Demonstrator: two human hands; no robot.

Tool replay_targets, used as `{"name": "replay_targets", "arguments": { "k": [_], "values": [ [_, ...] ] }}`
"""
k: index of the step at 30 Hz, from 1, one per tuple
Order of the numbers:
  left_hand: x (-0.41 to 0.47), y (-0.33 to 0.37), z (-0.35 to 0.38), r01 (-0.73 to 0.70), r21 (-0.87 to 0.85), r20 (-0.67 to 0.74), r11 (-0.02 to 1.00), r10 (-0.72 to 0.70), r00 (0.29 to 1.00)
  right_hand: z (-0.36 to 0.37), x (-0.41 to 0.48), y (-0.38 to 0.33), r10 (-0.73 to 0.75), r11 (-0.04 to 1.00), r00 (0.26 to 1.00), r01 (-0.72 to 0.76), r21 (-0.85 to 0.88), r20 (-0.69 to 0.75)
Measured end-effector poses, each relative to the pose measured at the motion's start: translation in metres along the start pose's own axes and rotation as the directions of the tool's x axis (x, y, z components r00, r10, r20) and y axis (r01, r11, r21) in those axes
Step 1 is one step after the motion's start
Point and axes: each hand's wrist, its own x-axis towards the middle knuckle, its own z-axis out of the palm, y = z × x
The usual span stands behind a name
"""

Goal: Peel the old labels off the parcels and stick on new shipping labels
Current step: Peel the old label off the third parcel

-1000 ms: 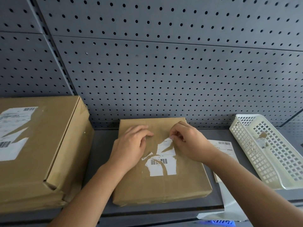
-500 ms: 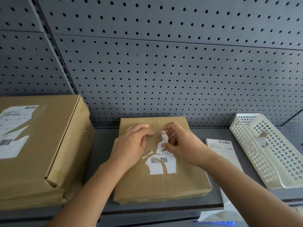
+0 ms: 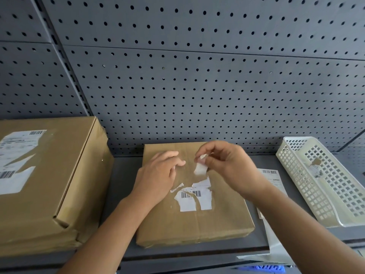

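Head view: flat brown cardboard parcel [image 3: 195,222] lies centre on the grey metal shelf [image 3: 122,175]. The torn white barcode label [image 3: 194,197] sits mid-top of the parcel, between the wrists. Left hand [image 3: 158,175] rests on the parcel just left of the label, fingers relaxed and holding nothing. Right hand [image 3: 227,165], raised over the parcel's far half, pinches a small white label scrap [image 3: 199,168], which hangs just above the label. White printed label sheet [image 3: 271,175] lies just right of the parcel, beside a white plastic lattice basket [image 3: 325,184]. Larger brown cardboard box [image 3: 49,184] sits left.

Soft even indoor light, faint shadows, wide-angle bowing at edges, right hand [image 3: 227,167] slightly motion-blurred
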Motion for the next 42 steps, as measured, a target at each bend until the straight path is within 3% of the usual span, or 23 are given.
{"name": "replay_targets", "arguments": {
  "k": [5, 10, 14, 22, 25, 29, 32, 36, 42],
  "values": [
    [-0.001, -0.001, -0.003, 0.006, 0.001, 0.025, 1.0, -0.006, 1.0, -0.036, 0.004, 0.001, 0.093, 0.995, 0.991, -0.09, 0.041, -0.092],
    [-0.003, 0.002, -0.005, 0.003, -0.045, -0.002, 0.999, -0.003, 1.0, -0.095, -0.005, 0.031, 0.139, 0.989, 0.935, -0.146, 0.004, -0.325],
    [-0.002, 0.002, -0.002, -0.036, -0.037, -0.046, 0.999, 0.034, 0.998, -0.151, -0.024, 0.058, 0.139, 0.951, 0.838, -0.262, -0.165, -0.528],
    [0.0, 0.002, -0.001, -0.039, -0.043, -0.061, 0.998, 0.037, 0.997, -0.235, -0.061, 0.103, 0.252, 0.84, 0.641, -0.517, -0.165, -0.725],
    [0.001, 0.002, 0.0, -0.029, -0.051, -0.059, 0.998, 0.026, 0.998, -0.245, -0.063, 0.124, 0.31, 0.765, 0.636, -0.608, -0.211, -0.707],
    [0.001, 0.003, -0.001, -0.015, -0.064, -0.058, 0.998, 0.011, 0.998, -0.248, -0.064, 0.139, 0.332, 0.739, 0.665, -0.624, -0.254, -0.669],
    [0.001, 0.003, -0.001, -0.005, -0.079, -0.055, 0.997, 0.001, 0.998, -0.244, -0.06, 0.152, 0.34, 0.662, 0.666, -0.671, -0.334, -0.665],
    [0.001, 0.003, -0.001, 0.012, -0.08, -0.045, 0.997, -0.016, 0.999, -0.242, -0.056, 0.168, 0.276, 0.521, 0.698, -0.687, -0.507, -0.661],
    [0.001, 0.005, 0.0, 0.023, -0.073, -0.045, 0.997, -0.026, 0.999, -0.244, -0.058, 0.174, 0.21, 0.429, 0.729, -0.668, -0.608, -0.652]
  ]
}}
